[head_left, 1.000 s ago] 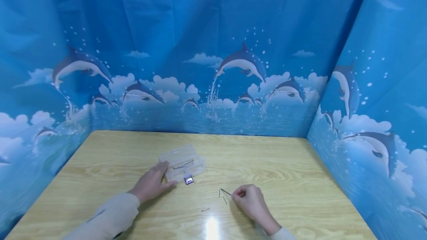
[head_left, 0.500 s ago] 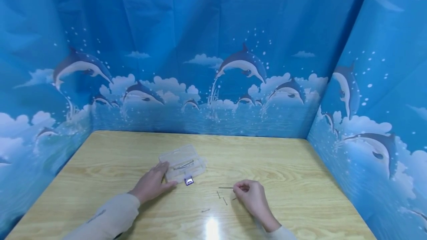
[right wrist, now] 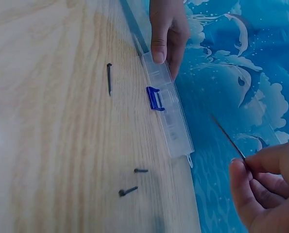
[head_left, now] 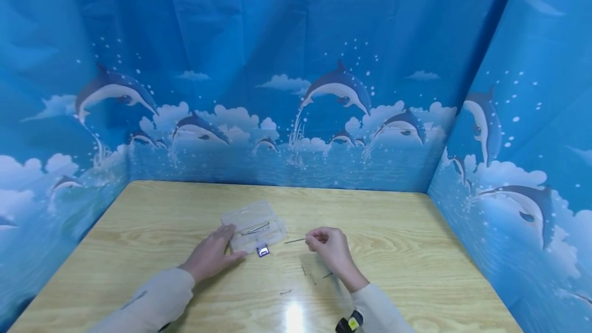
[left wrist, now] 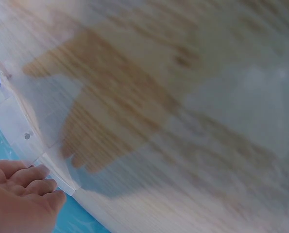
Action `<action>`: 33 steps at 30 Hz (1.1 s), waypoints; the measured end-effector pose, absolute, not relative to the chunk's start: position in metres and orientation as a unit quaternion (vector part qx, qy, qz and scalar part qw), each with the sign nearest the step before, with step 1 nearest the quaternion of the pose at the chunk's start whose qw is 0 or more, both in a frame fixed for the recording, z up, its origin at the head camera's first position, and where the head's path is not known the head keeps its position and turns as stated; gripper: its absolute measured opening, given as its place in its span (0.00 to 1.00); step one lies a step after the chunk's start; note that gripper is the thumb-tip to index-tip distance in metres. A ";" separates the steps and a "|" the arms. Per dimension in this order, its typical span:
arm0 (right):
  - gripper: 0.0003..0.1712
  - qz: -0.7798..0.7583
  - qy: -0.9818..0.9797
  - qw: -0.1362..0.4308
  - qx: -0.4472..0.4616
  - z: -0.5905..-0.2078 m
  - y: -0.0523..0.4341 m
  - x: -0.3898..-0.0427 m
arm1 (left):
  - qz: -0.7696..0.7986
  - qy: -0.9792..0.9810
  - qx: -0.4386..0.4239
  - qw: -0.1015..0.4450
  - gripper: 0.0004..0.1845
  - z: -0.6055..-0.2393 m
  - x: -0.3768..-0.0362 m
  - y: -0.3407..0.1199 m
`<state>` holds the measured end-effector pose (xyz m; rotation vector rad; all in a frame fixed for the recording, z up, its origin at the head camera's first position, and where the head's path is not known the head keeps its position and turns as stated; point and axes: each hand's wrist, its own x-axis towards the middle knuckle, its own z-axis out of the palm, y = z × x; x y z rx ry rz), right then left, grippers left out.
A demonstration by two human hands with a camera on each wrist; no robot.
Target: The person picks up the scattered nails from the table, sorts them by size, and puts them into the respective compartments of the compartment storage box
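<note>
My right hand (head_left: 330, 251) pinches a thin dark nail (right wrist: 230, 138) between thumb and fingertips. The nail's free end points left toward the clear plastic box (head_left: 247, 216), a short way from its right side. That box lies with its lid folded back, and a few long silvery nails (head_left: 255, 228) rest inside. A blue latch (right wrist: 154, 99) sits on its near side. With thumb and fingers spread across its left end, my left hand (head_left: 210, 256) holds the box. Several short nails (right wrist: 110, 80) are scattered on the table in front of the hands.
The wood-grain table (head_left: 393, 225) has a bright light reflection near its front edge. Blue dolphin-print curtains (head_left: 296, 91) enclose it at the back and sides. A dark strapped device (head_left: 350, 321) sits at my right wrist.
My right hand has lifted the nail away from the scattered ones and moved it up and left, closer to the box. The left hand and the box have stayed in place.
</note>
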<state>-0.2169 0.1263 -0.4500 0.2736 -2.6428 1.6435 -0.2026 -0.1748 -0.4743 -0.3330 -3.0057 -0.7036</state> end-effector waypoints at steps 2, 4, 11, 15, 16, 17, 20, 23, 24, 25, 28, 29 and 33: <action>0.09 0.531 -0.842 -0.002 0.095 -0.449 0.120 -0.222 | -0.227 -0.968 -0.105 0.017 0.45 -0.474 -0.202 -0.174; 0.09 0.530 -0.842 -0.010 0.098 -0.448 0.114 -0.227 | -0.228 -0.968 -0.104 0.016 0.45 -0.473 -0.202 -0.174; 0.07 0.504 -0.856 -0.005 0.114 -0.442 0.094 -0.240 | -0.228 -0.968 -0.103 0.016 0.45 -0.473 -0.202 -0.174; 0.06 0.502 -0.857 -0.010 0.115 -0.439 0.083 -0.248 | -0.228 -0.968 -0.101 0.013 0.45 -0.474 -0.202 -0.175; 0.06 0.502 -0.857 -0.012 0.113 -0.439 0.081 -0.250 | -0.227 -0.969 -0.101 0.013 0.45 -0.474 -0.202 -0.175; 0.06 0.503 -0.857 -0.013 0.112 -0.439 0.078 -0.252 | -0.227 -0.969 -0.101 0.013 0.45 -0.474 -0.202 -0.175; 0.05 0.508 -0.855 -0.020 0.105 -0.437 0.070 -0.255 | -0.227 -0.968 -0.103 0.017 0.45 -0.474 -0.202 -0.175; 0.05 0.510 -0.853 -0.025 0.102 -0.436 0.063 -0.259 | -0.227 -0.968 -0.105 0.019 0.45 -0.474 -0.202 -0.175; 0.05 0.510 -0.854 -0.027 0.100 -0.436 0.061 -0.259 | -0.227 -0.968 -0.105 0.020 0.45 -0.474 -0.202 -0.175; 0.05 0.511 -0.853 -0.028 0.101 -0.437 0.059 -0.260 | -0.228 -0.968 -0.105 0.019 0.45 -0.474 -0.203 -0.174; 0.05 0.510 -0.853 -0.032 0.102 -0.439 0.054 -0.263 | -0.228 -0.968 -0.107 0.019 0.46 -0.475 -0.204 -0.175; 0.05 0.509 -0.854 -0.034 0.103 -0.440 0.052 -0.264 | -0.228 -0.968 -0.107 0.021 0.46 -0.476 -0.204 -0.175; 0.05 0.512 -0.852 -0.037 0.106 -0.443 0.046 -0.267 | -0.229 -0.967 -0.108 0.024 0.46 -0.477 -0.205 -0.174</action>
